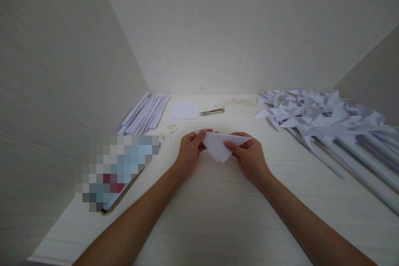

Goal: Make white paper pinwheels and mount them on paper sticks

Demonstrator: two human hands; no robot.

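Observation:
Both my hands hold a white sheet of paper folded into a triangle [218, 146] just above the pale table [218, 208]. My left hand [190, 149] pinches its left corner between thumb and fingers. My right hand [247, 156] grips its right side, with the thumb on top of the fold. The triangle's point hangs down toward me between the two hands.
Rolled white paper sticks [145, 113] lie at the back left, with a flat white sheet [184, 110] and small snips [212, 112] behind my hands. A heap of paper pinwheels on sticks [327, 120] fills the right side. A blurred-out tablet [116, 170] lies at left. Walls enclose three sides.

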